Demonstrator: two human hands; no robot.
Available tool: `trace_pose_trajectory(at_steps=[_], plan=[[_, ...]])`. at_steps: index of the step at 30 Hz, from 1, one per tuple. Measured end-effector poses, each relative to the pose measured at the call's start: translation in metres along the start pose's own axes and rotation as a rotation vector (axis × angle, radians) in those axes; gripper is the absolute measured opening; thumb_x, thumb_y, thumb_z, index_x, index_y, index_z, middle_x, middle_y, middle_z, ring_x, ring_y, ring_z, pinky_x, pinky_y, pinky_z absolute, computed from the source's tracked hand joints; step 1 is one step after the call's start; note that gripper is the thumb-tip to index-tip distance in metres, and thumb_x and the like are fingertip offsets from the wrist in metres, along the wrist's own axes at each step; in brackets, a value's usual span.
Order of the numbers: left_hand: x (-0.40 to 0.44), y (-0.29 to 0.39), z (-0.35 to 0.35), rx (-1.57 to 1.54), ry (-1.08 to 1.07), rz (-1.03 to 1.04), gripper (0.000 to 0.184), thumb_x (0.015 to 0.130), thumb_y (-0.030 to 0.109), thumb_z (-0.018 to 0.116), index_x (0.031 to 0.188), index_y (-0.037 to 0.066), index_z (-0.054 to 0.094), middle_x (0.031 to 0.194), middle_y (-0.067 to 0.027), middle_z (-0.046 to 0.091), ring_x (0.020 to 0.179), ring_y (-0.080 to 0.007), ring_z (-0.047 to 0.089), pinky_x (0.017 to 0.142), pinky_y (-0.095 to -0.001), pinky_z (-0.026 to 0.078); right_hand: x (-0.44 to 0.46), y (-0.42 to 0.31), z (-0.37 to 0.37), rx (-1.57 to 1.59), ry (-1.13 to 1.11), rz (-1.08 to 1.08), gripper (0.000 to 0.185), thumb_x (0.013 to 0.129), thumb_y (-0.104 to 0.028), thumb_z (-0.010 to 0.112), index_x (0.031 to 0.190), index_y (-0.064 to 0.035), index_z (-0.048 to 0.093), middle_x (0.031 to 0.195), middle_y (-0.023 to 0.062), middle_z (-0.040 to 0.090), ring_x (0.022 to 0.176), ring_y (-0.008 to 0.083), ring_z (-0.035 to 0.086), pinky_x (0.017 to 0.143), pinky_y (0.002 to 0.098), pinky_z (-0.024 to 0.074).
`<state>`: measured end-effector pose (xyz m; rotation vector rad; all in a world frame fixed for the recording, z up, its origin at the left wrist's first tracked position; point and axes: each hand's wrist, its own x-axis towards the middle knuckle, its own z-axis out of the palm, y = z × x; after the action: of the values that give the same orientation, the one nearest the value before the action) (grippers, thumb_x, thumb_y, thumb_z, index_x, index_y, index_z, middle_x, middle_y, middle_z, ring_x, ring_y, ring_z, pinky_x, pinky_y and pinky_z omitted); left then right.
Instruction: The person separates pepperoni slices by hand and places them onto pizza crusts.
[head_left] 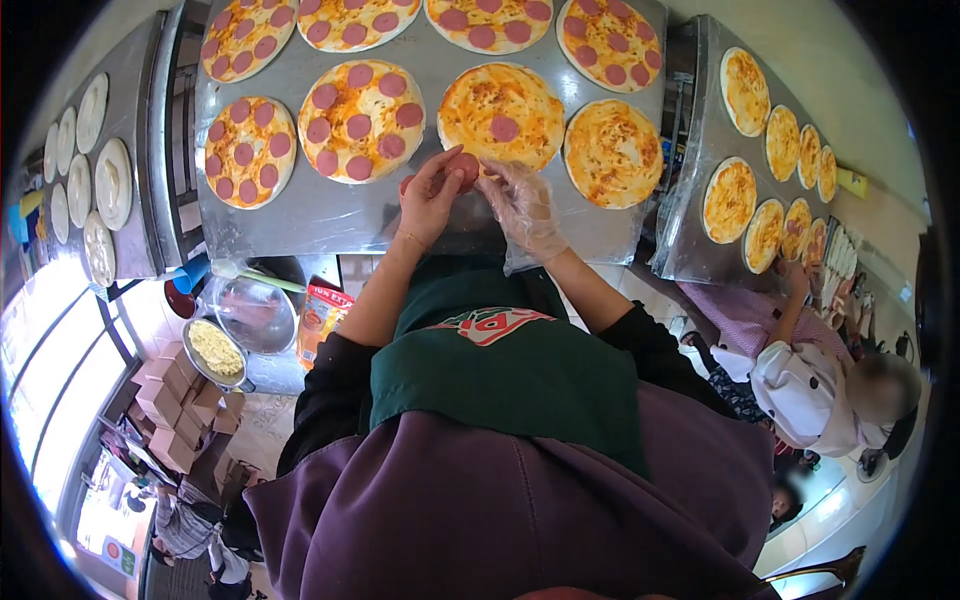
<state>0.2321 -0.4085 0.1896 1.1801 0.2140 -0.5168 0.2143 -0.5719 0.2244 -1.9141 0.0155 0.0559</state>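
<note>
My bare left hand (428,202) is closed around several round pink sausage slices (465,168), holding them over the front of the metal table (330,222). My right hand (526,208), in a clear plastic glove, has its bent fingers pinched at the right edge of these slices. Just beyond my hands lies a pizza (490,90) with sauce, cheese and a single sausage slice (504,128) at its middle. To its right, another pizza (612,155) carries no sausage. The pizza (359,95) on the left is topped with several slices.
More sausage-topped pizzas (482,22) line the table's far side. Plain dough rounds (115,180) fill the left table; sauced pizzas (730,200) cover the right one. A bowl of grated cheese (216,350) stands low left, near cardboard boxes (165,400). Another person (800,385) works at right.
</note>
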Motion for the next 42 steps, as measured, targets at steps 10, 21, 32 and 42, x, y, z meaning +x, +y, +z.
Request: trace_pose_trajectory(at_steps=[10,21,32,42], plan=[[0.009,0.016,0.031,0.049,-0.006,0.121,0.036,0.094,0.001,0.054,0.130,0.001,0.050,0.115,-0.0059,0.056,0.100,-0.0144,0.061,0.088,-0.0268,0.052,0.025,-0.003,-0.015,-0.252,0.073,-0.085,0.028,0.085,-0.007,0.066,0.113,-0.0019,0.065,0.093,0.0142,0.064,0.081,0.0224,0.064,0.066,0.0296,0.0508],[0.028,0.001,0.037,0.240,0.016,0.255,0.032,0.091,-0.003,0.056,0.123,0.001,0.054,0.114,-0.0083,0.054,0.099,-0.0154,0.061,0.086,-0.0262,0.052,0.041,-0.009,-0.026,-0.205,0.154,-0.122,0.018,0.078,-0.003,0.069,0.095,-0.0048,0.065,0.088,0.0118,0.064,0.085,0.0305,0.063,0.075,0.0376,0.0495],[0.034,0.005,0.049,-0.035,-0.042,0.054,0.039,0.091,-0.005,0.055,0.129,0.001,0.047,0.120,-0.0082,0.052,0.102,-0.0165,0.059,0.089,-0.0288,0.052,0.051,-0.002,-0.043,-0.226,0.076,-0.302,0.014,0.080,0.000,0.067,0.092,-0.0024,0.061,0.087,0.0124,0.064,0.083,0.0299,0.064,0.074,0.0362,0.0499],[0.036,-0.008,0.046,0.297,-0.030,0.196,0.053,0.080,-0.014,0.060,0.129,0.002,0.048,0.115,-0.0099,0.054,0.100,-0.0191,0.061,0.084,-0.0288,0.055,0.049,0.005,-0.046,-0.189,-0.015,-0.129,0.016,0.081,-0.002,0.068,0.096,-0.0009,0.062,0.087,0.0133,0.065,0.080,0.0269,0.065,0.071,0.0340,0.0504]])
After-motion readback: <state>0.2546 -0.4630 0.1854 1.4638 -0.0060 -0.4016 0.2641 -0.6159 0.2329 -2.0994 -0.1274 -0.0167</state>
